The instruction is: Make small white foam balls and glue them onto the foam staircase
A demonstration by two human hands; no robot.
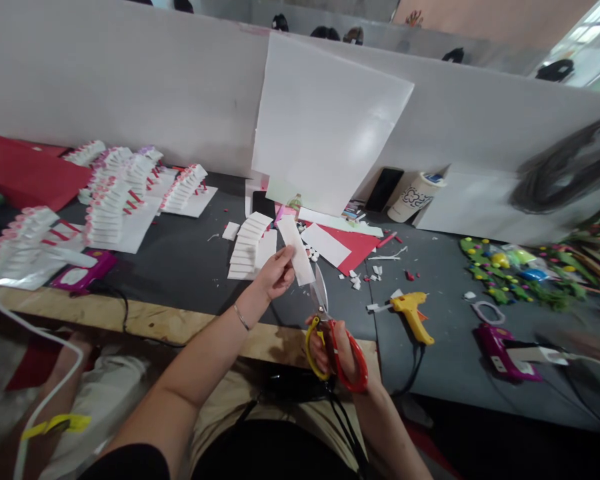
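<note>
My left hand [280, 272] pinches a narrow strip of white card [296, 248] above the dark table. In my right hand [343, 353] is a pair of scissors [350, 363] with red and yellow handles. Their blades [320, 288] are apart and point up beside the strip's lower end; I cannot tell whether they touch it. A fan of overlapping white card pieces [247, 247] lies just left of my left hand. Behind the strip sit another white card piece [325, 244] and a red sheet [357, 247].
A yellow glue gun [413, 315] lies right of the scissors. Paper scraps [355, 280] are scattered nearby. White fan-shaped pieces with pink tips [105, 213] stand at left. A large white board [330, 120] leans on the partition beside a phone [384, 189] and paper cup [415, 197]. Purple power strips [505, 353] flank the workspace.
</note>
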